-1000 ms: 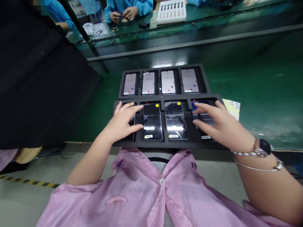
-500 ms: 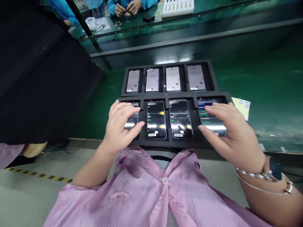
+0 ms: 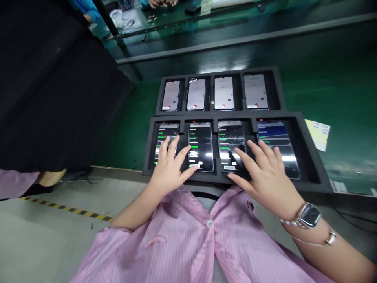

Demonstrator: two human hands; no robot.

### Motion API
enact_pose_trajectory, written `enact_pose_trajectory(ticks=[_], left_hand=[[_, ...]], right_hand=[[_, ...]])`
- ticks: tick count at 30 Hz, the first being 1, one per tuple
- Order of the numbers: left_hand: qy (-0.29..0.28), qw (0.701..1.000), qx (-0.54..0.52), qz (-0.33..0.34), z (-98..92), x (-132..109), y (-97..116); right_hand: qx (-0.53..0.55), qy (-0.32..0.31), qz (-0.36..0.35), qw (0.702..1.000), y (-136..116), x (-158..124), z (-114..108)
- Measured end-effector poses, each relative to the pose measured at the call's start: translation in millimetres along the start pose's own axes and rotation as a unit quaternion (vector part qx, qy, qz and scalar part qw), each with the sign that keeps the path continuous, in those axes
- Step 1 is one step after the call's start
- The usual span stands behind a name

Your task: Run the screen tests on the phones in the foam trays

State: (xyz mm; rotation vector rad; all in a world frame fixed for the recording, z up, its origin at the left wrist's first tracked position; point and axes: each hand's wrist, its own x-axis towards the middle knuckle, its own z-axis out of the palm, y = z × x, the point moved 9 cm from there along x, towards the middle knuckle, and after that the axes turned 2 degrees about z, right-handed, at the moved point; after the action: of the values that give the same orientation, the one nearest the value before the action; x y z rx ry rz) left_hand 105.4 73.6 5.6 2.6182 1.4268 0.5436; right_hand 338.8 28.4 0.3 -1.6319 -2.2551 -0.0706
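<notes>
Two black foam trays lie one behind the other, each holding several smartphones in its slots. My left hand [image 3: 169, 169] is open, fingers spread, over the near tray [image 3: 313, 165]. Its fingers are over the leftmost phone [image 3: 167, 129], and its index finger and thumb reach the second phone [image 3: 203, 143]. My right hand [image 3: 268, 179] is also open; its index finger and thumb are at the third phone [image 3: 231, 135], its other fingers over the rightmost phone [image 3: 290, 151]. These dark screens show white and green text. Whether each fingertip touches glass I cannot tell.
Phones with pale screens, such as one white-screened phone [image 3: 224, 92], fill the far tray [image 3: 278, 88]. A yellow-white paper [image 3: 319, 135] lies to the right on the green bench [image 3: 347, 94]. Black cloth [image 3: 59, 90] hangs at left. Another person's hands [image 3: 161, 3] are across the bench.
Both hands have come down and toward the middle, with fingers more spread. The near phones' screens now show fuller lists of text. The view has shifted, putting the trays slightly farther right.
</notes>
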Motion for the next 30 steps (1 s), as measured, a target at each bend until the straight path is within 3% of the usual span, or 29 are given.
enact_pose_trajectory(ticks=[6,12,19,24,30], left_hand=[[0.02,1.0,0.007,0.006,-0.1,-1.2,1.5],[-0.011,1.0,0.013,-0.007,4.4,0.7,-0.2],[-0.006,0.996,0.01,0.088,3.2,-2.5,18.1],[-0.034,0.994,0.011,0.098,7.5,-0.7,20.3],[-0.043,0.995,0.01,0.089,7.9,0.4,19.3]], right_hand=[[0.015,0.018,0.008,1.0,-1.8,2.5,-1.7],[-0.01,0.006,-0.007,1.0,-5.2,2.9,2.3],[-0.012,0.043,-0.078,0.996,-16.1,-1.8,-7.6],[-0.01,-0.006,-0.147,0.989,-25.3,-4.6,-0.3],[0.003,-0.017,-0.124,0.992,-25.0,-2.3,-0.5]])
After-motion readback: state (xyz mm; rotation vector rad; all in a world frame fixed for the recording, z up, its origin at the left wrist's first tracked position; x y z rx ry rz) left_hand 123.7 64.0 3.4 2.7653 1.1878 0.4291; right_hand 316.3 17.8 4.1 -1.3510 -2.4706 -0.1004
